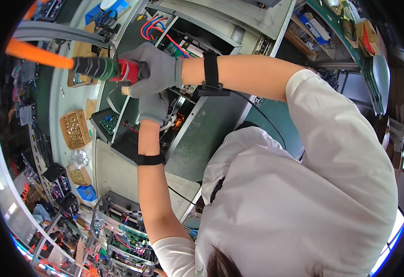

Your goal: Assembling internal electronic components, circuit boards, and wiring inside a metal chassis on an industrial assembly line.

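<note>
My right hand (156, 69), in a grey glove, is closed round a red and black power screwdriver (129, 71). A black and green sleeve and a thick orange line run from the tool toward the upper left. Just below it, my gloved left hand (154, 107) reaches into an open metal equipment chassis (197, 121); its fingers are hidden behind the right hand and the tool. Inside the chassis are red and blue wires (152, 28), a green circuit board (180, 48) and a copper coil (178, 122). Where the tool's tip points is hidden.
Cardboard boxes of small brass-coloured fasteners (74, 130) stand left of the chassis, with a blue bin (87, 193) nearer. Opened units with wiring (126, 231) sit at the lower left. A green-topped shelf (345, 39) holds boxes at the upper right. A black cable (269, 117) trails from my right wrist strap.
</note>
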{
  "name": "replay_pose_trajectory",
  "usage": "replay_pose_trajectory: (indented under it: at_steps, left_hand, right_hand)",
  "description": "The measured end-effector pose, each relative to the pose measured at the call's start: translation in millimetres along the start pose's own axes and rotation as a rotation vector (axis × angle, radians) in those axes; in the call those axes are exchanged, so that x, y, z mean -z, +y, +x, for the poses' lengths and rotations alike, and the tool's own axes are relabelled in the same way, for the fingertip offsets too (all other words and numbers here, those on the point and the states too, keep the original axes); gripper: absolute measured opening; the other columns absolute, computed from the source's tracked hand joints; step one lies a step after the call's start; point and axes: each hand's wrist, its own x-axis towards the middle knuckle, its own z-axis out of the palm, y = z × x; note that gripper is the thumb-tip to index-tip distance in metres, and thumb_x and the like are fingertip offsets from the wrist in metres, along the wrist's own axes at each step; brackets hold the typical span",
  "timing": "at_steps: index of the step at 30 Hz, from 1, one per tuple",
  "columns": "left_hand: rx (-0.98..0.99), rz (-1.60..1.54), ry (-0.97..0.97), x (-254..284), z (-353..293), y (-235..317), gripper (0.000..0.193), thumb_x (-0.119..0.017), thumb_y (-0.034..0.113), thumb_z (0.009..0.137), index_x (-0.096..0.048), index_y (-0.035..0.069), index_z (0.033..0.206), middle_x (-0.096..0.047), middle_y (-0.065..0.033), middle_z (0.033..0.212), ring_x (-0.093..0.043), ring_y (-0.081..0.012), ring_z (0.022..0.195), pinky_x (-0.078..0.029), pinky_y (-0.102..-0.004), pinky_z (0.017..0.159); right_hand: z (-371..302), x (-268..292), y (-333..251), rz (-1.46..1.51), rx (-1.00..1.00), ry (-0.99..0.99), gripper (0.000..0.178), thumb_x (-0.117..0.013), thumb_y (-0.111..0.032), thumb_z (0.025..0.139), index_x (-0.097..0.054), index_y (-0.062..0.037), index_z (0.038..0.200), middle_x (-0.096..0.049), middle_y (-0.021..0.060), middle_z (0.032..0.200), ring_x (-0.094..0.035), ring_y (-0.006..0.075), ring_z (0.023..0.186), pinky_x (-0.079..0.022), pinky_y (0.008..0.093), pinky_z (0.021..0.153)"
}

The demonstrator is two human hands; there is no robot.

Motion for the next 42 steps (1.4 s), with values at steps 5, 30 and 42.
replay_pose_trajectory:
  at_steps: [5,30,42]
  left_hand:
    - [-0.096,-0.062,0.122,-2,0,-2,0.027,-0.049,0.021,0.090,-0.058,0.001,0.107,-0.059,-0.0257,0.103,-0.053,-0.0436,0.099,-0.043,-0.0481,0.083]
    - [-0.025,-0.070,0.066,0,5,4,0.028,-0.052,0.019,0.087,-0.059,0.001,0.108,-0.059,-0.0247,0.106,-0.054,-0.0428,0.100,-0.043,-0.0467,0.086]
    - [0.074,-0.136,0.059,5,2,12,0.024,-0.055,0.021,0.087,-0.056,0.000,0.099,-0.055,-0.0266,0.104,-0.054,-0.0452,0.091,-0.046,-0.0494,0.076]
  right_hand:
    - [0,-3,6,-0.071,0.114,0.055,0.043,-0.070,-0.024,0.060,-0.065,-0.0022,0.097,-0.056,0.0063,0.059,-0.050,0.0152,0.052,-0.045,0.0268,0.054]
    - [-1,1,0,-0.123,-0.032,0.036,0.044,-0.068,-0.022,0.062,-0.064,-0.0004,0.099,-0.058,0.0069,0.063,-0.052,0.0134,0.056,-0.047,0.0272,0.058]
    - [-2,34,-13,0.570,-0.003,0.256,0.032,-0.063,0.002,0.072,-0.060,-0.0014,0.104,-0.064,0.0043,0.083,-0.061,0.0101,0.071,-0.053,0.0266,0.067]
